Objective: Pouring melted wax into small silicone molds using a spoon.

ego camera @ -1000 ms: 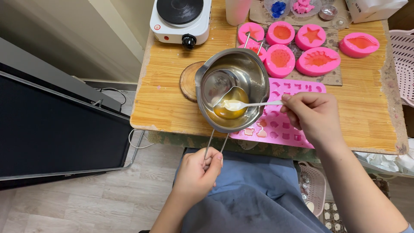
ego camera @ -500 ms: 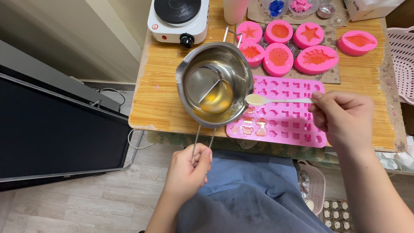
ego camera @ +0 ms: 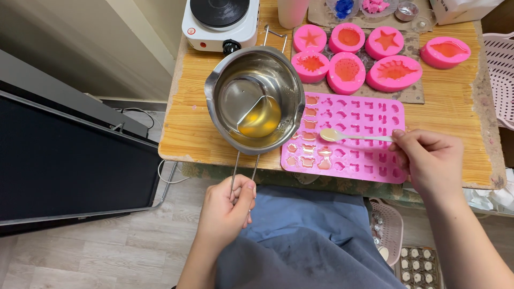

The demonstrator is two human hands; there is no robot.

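1. Pale wood flooring and a dark screen (ego camera: 69, 160) are seen to the left of a worn wooden bench (ego camera: 187, 123).
2. A steel melting pot (ego camera: 254, 99), holding amber liquid, is tilted above the bench's front edge, just left of a flat pink mould tray (ego camera: 369, 115).
3. Its wire handle (ego camera: 242, 168) is gripped by the left hand (ego camera: 227, 211), fingers curled tight around it.
4. A white spoon (ego camera: 350, 137) is pinched at its end by the right hand (ego camera: 428, 160); its filled bowl is held over the tray.
5. Round pink moulds (ego camera: 348, 72) and a white hotplate (ego camera: 219, 21) are set further back.
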